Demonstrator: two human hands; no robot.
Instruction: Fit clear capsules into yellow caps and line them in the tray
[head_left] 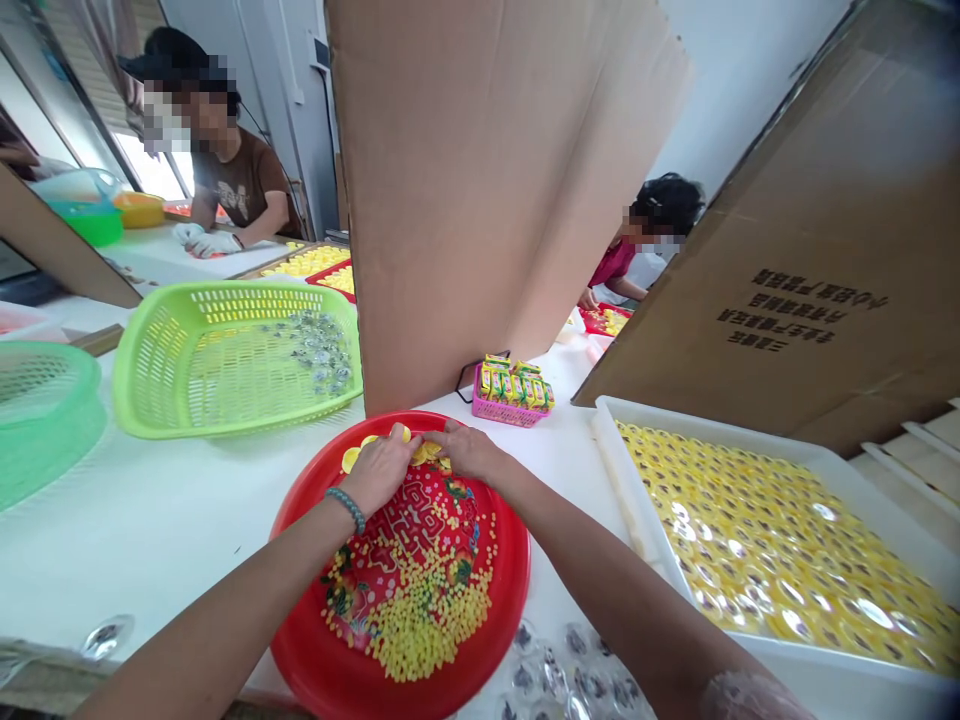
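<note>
My left hand (381, 468), with a braided band at the wrist, is over the far side of a red basin (289, 610). Its fingers are closed at a small round yellow piece (406, 434). My right hand (469, 452) meets it fingertip to fingertip, its fingers bent in a pinch over more yellow round pieces (427, 453); what lies in that pinch is hidden. Another yellow disc (350, 459) rests by the far rim, left of my left hand. Many tiny yellow pellets (420, 610) are spread on the basin's patterned floor, thickest at the near side.
A green basket (225, 430) holds clear domed pieces (322, 350). Beyond the basin stands a pink basket (510, 412) of small boxes. A white tray (622, 480) of yellow-filled domes is at right; clear domes (555, 680) lie nearby. Cardboard panels (480, 200) separate two people working.
</note>
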